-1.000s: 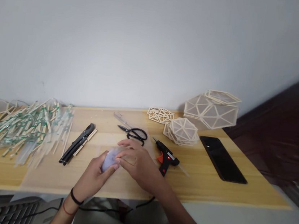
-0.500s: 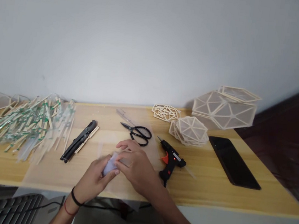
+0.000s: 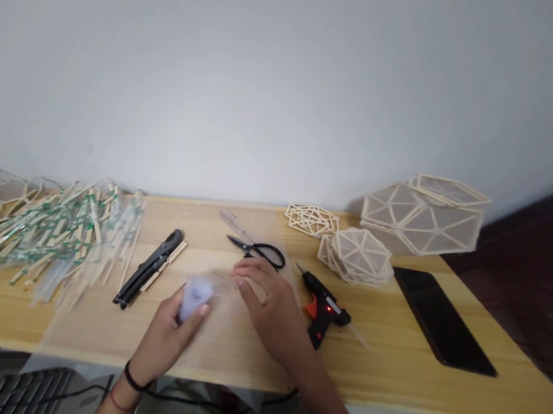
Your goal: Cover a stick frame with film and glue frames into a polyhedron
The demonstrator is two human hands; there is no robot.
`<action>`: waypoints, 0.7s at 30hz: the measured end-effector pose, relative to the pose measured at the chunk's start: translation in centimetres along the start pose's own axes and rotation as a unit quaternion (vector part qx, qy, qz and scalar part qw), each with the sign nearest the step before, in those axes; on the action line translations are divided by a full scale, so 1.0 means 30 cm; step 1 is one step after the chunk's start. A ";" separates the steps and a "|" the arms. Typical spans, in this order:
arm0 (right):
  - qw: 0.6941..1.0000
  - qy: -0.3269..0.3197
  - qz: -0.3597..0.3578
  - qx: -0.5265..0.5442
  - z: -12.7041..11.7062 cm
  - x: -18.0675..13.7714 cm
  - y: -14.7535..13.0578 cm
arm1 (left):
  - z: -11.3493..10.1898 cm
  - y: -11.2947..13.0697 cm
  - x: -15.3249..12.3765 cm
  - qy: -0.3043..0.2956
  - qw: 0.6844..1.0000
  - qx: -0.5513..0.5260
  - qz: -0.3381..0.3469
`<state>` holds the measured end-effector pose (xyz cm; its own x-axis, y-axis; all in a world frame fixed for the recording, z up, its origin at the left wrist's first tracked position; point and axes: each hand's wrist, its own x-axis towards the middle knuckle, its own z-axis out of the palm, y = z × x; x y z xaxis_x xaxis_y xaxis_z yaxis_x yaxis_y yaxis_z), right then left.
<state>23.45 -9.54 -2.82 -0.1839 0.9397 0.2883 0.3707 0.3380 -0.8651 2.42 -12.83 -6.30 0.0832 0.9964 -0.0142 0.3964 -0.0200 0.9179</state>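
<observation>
A small, pale lilac roll-like object (image 3: 195, 296), blurred by motion, is held in my left hand (image 3: 167, 335), thumb across its near side. My right hand (image 3: 269, 303) is apart from it to the right, thumb and fingertips pinched together. A faint translucent streak runs between the lilac object and those fingertips; what they grip is too blurred to name. Both hands are over a translucent sheet (image 3: 218, 354) spread on the table. Just beyond my right fingers lie black-handled scissors (image 3: 270, 255), partly covered by the hand.
To the right are a black glue gun (image 3: 327, 307) with its red light on, stick-framed panels (image 3: 361, 254) and a black tablet-like slab (image 3: 444, 321). On the left lie a black cutter-like tool (image 3: 148, 268) and a pile of wrapped sticks (image 3: 67, 228). A cable (image 3: 182, 400) hangs below the edge.
My right hand has drawn away from the lilac object to the right. My left hand has shifted slightly left with it, uncovering more of its face. The view has tilted a little.
</observation>
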 end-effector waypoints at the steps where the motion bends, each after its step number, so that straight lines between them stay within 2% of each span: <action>1: 1.000 -0.013 0.000 -0.011 0.010 -0.008 0.006 | -0.013 -0.010 -0.003 0.030 0.999 -0.015 -0.016; 4: 0.993 -0.109 -0.020 -0.051 0.066 -0.047 0.014 | -0.057 -0.039 -0.014 0.098 0.993 -0.051 -0.046; 7: 0.976 -0.177 -0.027 -0.125 0.130 -0.087 -0.003 | -0.087 -0.054 -0.016 0.130 0.988 -0.065 -0.057; 10: 0.967 -0.187 -0.012 -0.174 0.173 -0.110 -0.023 | -0.099 -0.051 -0.011 0.143 0.987 -0.044 -0.064; 13: 0.965 -0.192 -0.010 -0.179 0.193 -0.118 -0.030 | -0.101 -0.044 -0.006 0.143 0.987 -0.033 -0.063; 21: 0.965 -0.190 0.006 -0.179 0.208 -0.116 -0.049 | -0.091 -0.033 0.013 0.058 0.996 -0.051 -0.049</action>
<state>17.86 -13.63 -5.10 -0.4735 0.8794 0.0494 0.6534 0.3884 -0.6498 -0.45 -12.21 -6.13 -0.0588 0.9962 -0.0647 0.3027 0.0795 0.9498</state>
